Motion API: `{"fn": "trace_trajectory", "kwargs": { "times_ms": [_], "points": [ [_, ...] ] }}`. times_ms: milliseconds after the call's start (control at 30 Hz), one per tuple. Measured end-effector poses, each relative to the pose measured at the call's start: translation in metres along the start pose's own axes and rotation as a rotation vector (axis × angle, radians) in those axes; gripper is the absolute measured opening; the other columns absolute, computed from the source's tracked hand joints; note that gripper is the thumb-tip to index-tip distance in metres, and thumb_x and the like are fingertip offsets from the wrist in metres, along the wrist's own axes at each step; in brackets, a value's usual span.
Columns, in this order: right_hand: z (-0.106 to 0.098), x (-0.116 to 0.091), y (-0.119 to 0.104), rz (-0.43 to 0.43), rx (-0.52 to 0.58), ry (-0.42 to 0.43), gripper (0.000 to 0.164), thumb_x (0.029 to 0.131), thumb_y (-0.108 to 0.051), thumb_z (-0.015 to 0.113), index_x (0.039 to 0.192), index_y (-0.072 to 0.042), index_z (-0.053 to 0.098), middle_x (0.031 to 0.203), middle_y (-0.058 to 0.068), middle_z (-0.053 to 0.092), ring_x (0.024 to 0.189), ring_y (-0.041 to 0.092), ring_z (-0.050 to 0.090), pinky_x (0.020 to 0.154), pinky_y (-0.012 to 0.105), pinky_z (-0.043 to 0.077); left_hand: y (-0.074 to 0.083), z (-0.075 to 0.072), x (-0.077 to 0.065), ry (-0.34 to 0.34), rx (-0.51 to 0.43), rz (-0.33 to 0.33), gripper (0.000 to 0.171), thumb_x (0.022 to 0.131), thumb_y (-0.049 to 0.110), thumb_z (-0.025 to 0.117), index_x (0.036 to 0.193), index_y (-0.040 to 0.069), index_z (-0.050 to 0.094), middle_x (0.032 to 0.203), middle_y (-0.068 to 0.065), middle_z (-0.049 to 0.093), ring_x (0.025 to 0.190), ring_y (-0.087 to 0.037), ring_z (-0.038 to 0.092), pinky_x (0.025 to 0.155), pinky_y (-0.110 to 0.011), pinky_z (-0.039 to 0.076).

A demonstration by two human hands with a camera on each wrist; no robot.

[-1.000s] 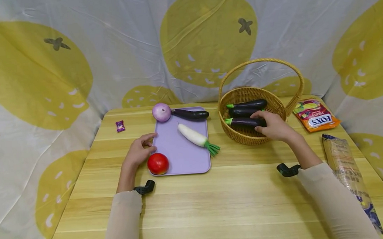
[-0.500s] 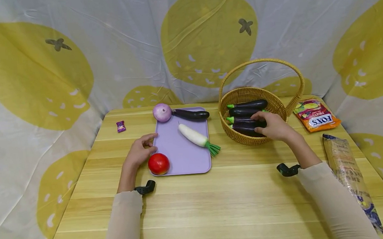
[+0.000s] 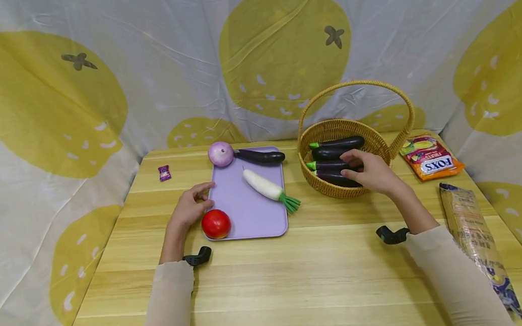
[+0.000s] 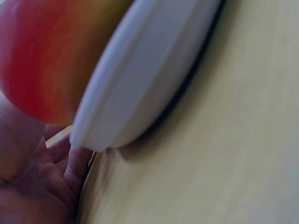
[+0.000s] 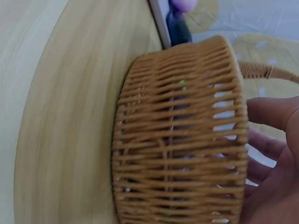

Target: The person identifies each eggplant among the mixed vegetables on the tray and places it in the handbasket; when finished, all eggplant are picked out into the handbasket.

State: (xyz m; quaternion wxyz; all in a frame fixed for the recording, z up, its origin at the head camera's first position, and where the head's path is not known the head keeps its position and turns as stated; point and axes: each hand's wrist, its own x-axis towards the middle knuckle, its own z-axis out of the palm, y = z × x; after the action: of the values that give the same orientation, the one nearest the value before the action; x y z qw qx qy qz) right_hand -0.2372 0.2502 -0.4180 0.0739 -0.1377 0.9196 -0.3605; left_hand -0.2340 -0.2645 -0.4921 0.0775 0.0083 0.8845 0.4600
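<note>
Several dark eggplants lie side by side in a round wicker basket at the back right. Just over the front ones is my right hand, thumb and fingers apart, nothing gripped between them. In the right wrist view, that hand is beside the basket's rim, and the weave mostly hides the eggplants. My left hand rests loosely bent at the left edge of a lilac tray, behind a red tomato. The left wrist view shows its fingers close by the tray's rim.
On the tray lie a white radish with green leaves and another eggplant. A purple onion sits at its back left corner. Farther left is a small purple wrapped candy. A FOX'S bag and a long clear package lie right.
My right hand has lowered an eggplant among the others in the basket and let it go. Its fingers have since parted and lifted slightly. The left hand has stayed in place.
</note>
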Motion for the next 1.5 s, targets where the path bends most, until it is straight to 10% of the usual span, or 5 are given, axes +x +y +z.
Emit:
{"fn": "trace_trajectory", "kwargs": {
  "times_ms": [1067,1500],
  "points": [
    [0.091,0.044,-0.100,-0.202,0.214,0.112,0.041,0.098,-0.019,0.070,0.136,-0.006,0.061,0.135,0.011,0.065,0.130,0.031,0.059,0.112,0.045,0.046,-0.008,-0.003,0.001,-0.008,-0.021,0.028,0.053,0.091,0.008,0.072,0.143,0.015,0.062,0.094,-0.014,0.060,0.085,-0.025,0.053,0.064,-0.024,0.044],
    [0.114,0.076,-0.115,-0.146,0.257,0.033,0.042,0.098,-0.026,0.070,0.136,-0.012,0.061,0.141,0.013,0.061,0.136,0.036,0.054,0.113,0.053,0.043,-0.007,-0.002,0.002,-0.007,-0.030,0.030,0.053,0.091,0.007,0.072,0.142,0.016,0.063,0.095,-0.014,0.061,0.087,-0.026,0.054,0.066,-0.024,0.046]
  ]
}}
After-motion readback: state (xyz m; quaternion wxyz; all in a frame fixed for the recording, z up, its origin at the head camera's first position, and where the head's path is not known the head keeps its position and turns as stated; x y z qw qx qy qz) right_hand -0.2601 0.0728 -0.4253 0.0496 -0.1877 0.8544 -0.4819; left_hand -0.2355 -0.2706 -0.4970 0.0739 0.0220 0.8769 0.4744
